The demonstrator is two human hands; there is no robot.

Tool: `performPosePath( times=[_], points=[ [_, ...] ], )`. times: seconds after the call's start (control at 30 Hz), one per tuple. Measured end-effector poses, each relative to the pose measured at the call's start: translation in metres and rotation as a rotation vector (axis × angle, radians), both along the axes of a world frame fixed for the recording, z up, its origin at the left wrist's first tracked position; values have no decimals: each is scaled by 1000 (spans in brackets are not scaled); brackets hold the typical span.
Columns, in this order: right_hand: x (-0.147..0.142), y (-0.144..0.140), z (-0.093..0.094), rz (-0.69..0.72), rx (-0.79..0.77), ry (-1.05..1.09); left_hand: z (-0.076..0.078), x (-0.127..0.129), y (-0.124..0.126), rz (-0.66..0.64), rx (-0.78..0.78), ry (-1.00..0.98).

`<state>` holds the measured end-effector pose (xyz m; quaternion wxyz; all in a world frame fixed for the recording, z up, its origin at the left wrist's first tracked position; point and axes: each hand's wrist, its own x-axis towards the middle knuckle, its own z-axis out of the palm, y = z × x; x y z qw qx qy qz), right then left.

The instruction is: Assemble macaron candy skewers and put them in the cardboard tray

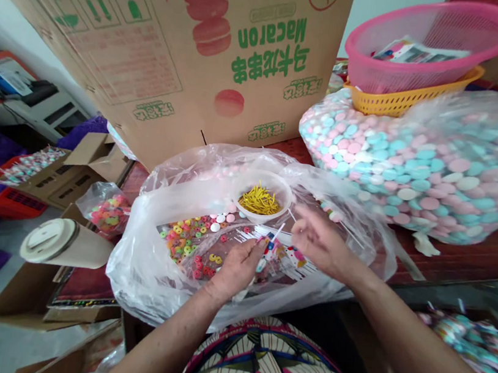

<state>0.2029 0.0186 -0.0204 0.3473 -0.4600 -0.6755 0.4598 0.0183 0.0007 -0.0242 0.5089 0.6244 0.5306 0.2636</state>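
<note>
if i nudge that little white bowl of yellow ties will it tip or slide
The white bowl looks like thin, light plastic, so it would probably slide easily. It sits on crinkled clear plastic bag, an uneven base, so it may wobble. The yellow ties are heaped loosely and could spill.

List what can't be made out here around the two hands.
- Left hand: its fingers cover what they pinch in the head view.
- Right hand: blurred, so its hold on the thin white stick is unclear.
- Small printed packet: print too small, partly under the hands.
- Pink basket: contents cut off by its rim.
</note>
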Motion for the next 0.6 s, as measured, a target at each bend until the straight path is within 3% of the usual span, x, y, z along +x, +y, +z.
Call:
performPosePath(
  times=[0.1,0.17,0.23,0.3,0.37,0.43,0.53,0.6],
  points=[
    [-19,-15,-9,55,-290,109,-6,-2,0,28,189,139],
    [-34,-24,-15,-1,-390,195,-7,-6,0,8,158,85],
    [-44,-29,-20,-46,-412,251,-4,-12,0,-97,56,-43],
    [-46,-30,-22,-49,-375,210,3,-19,2,-289,-25,-119],
    [-45,-27,-22,-55,-226,72,13,-24,7,-442,-10,-84],
    [-42,-21,-20,-58,11,-128,19,-25,11,-489,48,43],
    [-37,-10,-14,-124,347,-425,16,-25,13,-435,4,152],
    [-32,-5,-7,-122,582,-552,9,-25,12,-302,-23,140]
  ],
)
